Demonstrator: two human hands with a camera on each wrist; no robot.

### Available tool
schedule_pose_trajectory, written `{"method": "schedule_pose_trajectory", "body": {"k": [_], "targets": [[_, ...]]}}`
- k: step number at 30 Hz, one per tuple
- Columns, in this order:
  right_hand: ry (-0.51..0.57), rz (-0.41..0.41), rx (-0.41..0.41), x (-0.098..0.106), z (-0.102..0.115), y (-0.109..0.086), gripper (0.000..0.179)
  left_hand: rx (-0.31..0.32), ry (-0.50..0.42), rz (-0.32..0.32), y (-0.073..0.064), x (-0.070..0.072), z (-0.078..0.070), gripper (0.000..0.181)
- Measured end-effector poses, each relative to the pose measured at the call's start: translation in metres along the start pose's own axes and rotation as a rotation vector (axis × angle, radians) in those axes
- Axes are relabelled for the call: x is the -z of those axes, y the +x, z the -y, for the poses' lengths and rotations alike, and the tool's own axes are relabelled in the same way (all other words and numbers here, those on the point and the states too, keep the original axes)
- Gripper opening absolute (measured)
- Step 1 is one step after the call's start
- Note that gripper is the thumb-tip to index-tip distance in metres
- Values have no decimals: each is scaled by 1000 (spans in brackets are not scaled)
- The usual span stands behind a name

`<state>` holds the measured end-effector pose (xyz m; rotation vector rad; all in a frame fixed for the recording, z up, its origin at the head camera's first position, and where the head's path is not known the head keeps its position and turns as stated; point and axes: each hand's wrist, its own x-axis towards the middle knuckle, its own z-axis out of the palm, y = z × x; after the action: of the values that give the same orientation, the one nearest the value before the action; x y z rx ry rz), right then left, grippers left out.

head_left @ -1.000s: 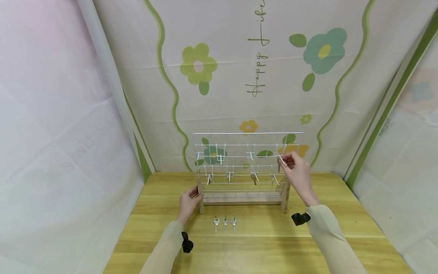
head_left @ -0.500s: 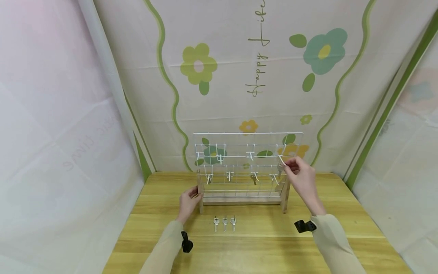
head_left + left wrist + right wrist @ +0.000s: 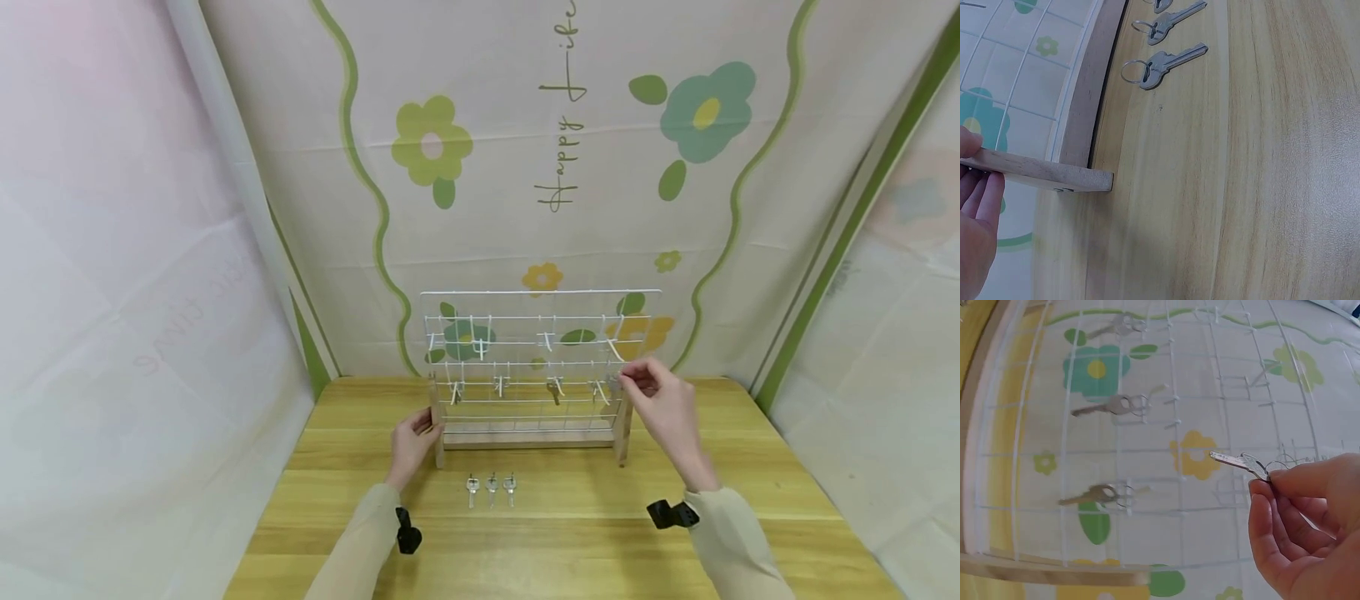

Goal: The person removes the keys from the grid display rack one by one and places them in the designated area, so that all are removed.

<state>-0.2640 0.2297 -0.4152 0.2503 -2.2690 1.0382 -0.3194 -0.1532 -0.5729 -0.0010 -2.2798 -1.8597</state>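
My right hand (image 3: 667,412) pinches a silver key (image 3: 1238,462) at its ring end, between thumb and index finger. In the right wrist view the blade points left, in front of the white wire grid. The hand is beside the rack's right end, below the upper right hook (image 3: 615,350). My left hand (image 3: 411,443) grips the left wooden upright (image 3: 1035,169) of the rack, thumb on one face and fingers on the other. Keys hang from the lower hooks, among them a darker key (image 3: 555,392) and another key (image 3: 1107,406).
Three loose keys with rings lie in a row on the wooden table (image 3: 570,533) before the rack; one is the leftmost key (image 3: 1157,69). The rack's wooden base bar (image 3: 528,442) joins its uprights. A flowered cloth (image 3: 487,225) stands behind.
My right hand has moved down and slightly right from the upper right hook, with the key coming along in its fingers. The left hand stays on the upright.
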Motion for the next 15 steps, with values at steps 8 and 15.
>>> {"method": "schedule_pose_trajectory", "body": {"k": [8, 15], "targets": [[51, 96, -102, -26, -7, -23, 8, 15, 16, -6, 0, 2, -1, 42], [109, 147, -152, -48, -17, -48, 8, 19, 5, 5, 1, 1, 0, 44]]}}
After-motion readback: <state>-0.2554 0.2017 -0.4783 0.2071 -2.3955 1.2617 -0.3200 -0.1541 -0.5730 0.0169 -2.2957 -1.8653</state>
